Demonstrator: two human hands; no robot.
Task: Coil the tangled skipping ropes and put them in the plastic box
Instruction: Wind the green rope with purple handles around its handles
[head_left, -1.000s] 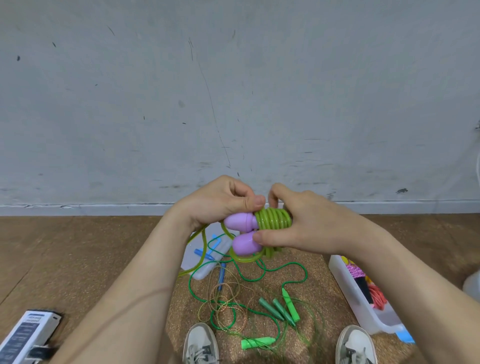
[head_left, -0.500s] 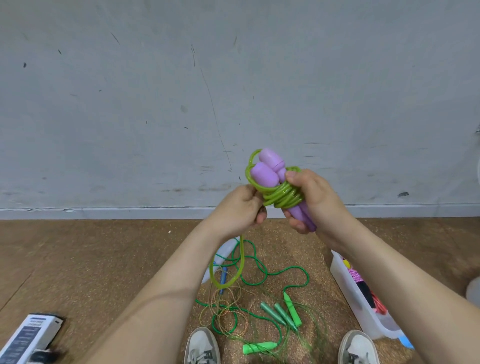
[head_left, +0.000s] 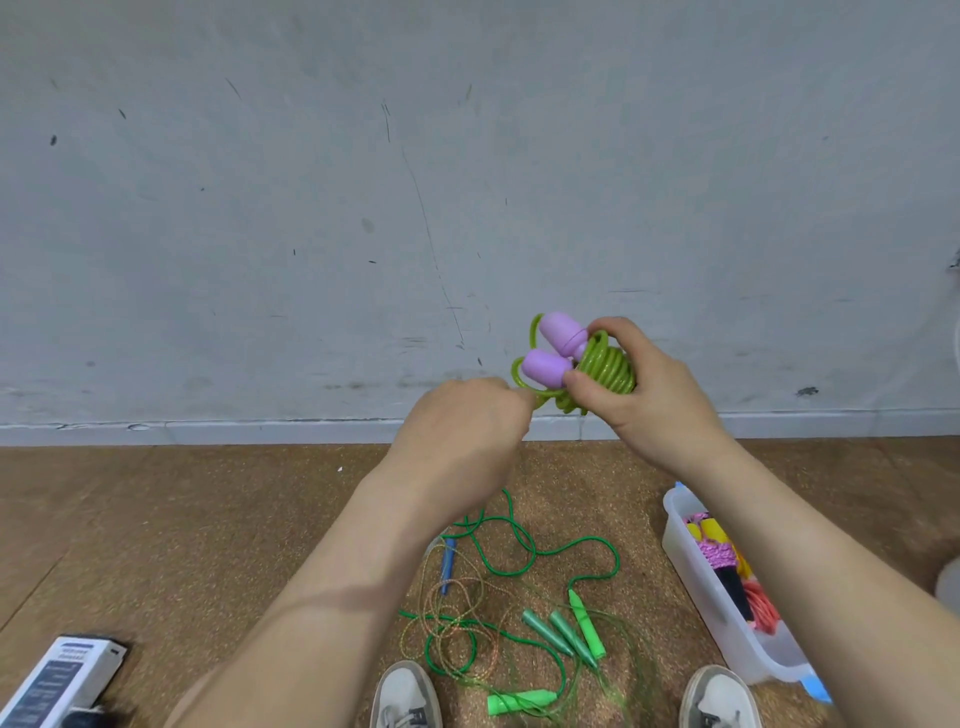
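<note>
Two grips: right hand round rope coil, left hand seemingly pinching its tail

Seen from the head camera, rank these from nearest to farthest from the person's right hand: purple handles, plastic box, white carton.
1. Purple handles: held in the right hand itself.
2. Plastic box: on the floor, below that hand, right side.
3. White carton: on the floor, far lower left.

Left hand: fingertips hidden behind its own back, where the green rope runs in.
Plastic box: right side and part of the contents covered by the right forearm.
Carton: cut by the lower edge, print too small to read.
Shoes: only the toes show.
</note>
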